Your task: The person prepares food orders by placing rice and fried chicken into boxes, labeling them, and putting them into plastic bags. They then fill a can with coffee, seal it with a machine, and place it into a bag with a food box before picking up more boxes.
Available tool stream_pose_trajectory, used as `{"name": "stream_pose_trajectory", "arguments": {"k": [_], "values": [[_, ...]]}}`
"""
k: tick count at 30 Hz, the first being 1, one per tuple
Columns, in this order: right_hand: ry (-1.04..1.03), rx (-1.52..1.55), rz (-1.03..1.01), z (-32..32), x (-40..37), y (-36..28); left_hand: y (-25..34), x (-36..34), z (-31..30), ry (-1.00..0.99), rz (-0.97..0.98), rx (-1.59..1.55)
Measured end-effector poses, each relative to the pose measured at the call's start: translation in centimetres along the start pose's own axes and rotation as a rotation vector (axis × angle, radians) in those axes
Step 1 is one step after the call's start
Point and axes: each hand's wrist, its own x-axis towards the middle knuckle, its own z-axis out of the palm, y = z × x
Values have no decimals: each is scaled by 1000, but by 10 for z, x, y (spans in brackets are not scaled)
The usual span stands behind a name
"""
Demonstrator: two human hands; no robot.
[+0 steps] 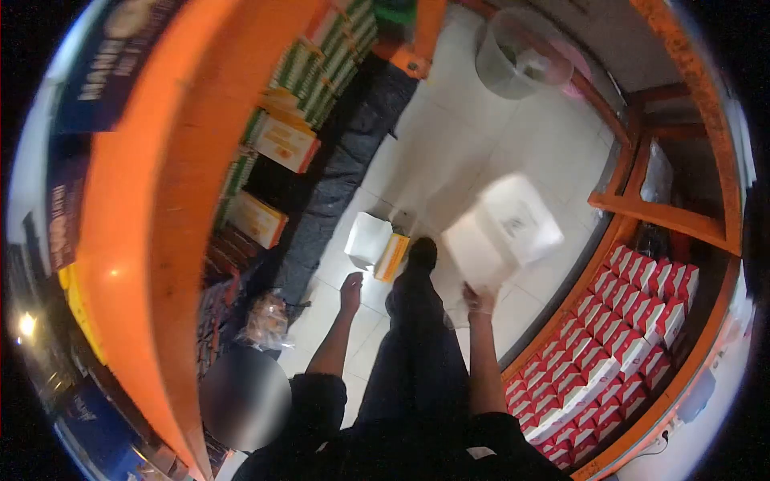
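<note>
My right hand is closed on the near edge of a white clamshell food box, which is spread open and smeared by motion. Something clear, perhaps plastic film, shows beside that wrist. My left hand hangs low on the other side of my legs, fingers loosely bent and slightly apart, with nothing visible in it. Just beyond it on the tiled floor is a white container. A yellow-orange box lies against that container, close to my dark shoe.
An orange shelf frame with green-and-white packs stands on my left. A clear plastic bag sits below it. Red-and-white boxes are stacked on my right. A translucent bin stands on the floor ahead.
</note>
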Motion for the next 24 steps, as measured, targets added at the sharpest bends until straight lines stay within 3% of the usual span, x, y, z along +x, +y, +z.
{"name": "stream_pose_trajectory", "arguments": {"k": [1,2,3,4,6,7,9,10,12,14,15,16,17,18,20,23,24], "values": [[211,196,-177,0,-15,-7,0,0,27,100,86,392],[214,342,-162,-13,-13,-13,5,14,64,202,193,778],[218,483,-140,-35,-9,-10,-8,30,83,302,322,875],[232,478,-142,-56,3,-3,19,28,113,414,255,1109],[260,758,4,-89,27,6,18,53,135,390,126,1274],[266,751,-3,-95,36,7,7,67,135,382,122,1267],[191,647,25,-92,32,5,-15,84,124,-55,-184,1049],[161,592,49,-89,15,4,-34,75,121,-59,-198,1046],[185,551,96,-64,-24,-8,-52,42,111,133,401,1204],[183,433,46,-62,-46,-1,-18,-12,103,136,414,1086],[133,416,221,-57,-69,-11,1,-49,97,82,426,1216],[102,403,233,-49,-93,-15,25,-87,92,32,434,1341],[59,331,92,-39,-116,-16,52,-125,89,-66,370,1489],[7,256,-53,-32,-141,-19,59,-163,79,7,487,1401],[-166,198,-98,-15,-194,-34,78,-239,58,8,542,1397],[-81,-287,-265,5,-291,-69,114,-361,38,15,436,1388],[-109,-532,-493,-13,-295,-64,96,-392,32,130,595,1150]]}}
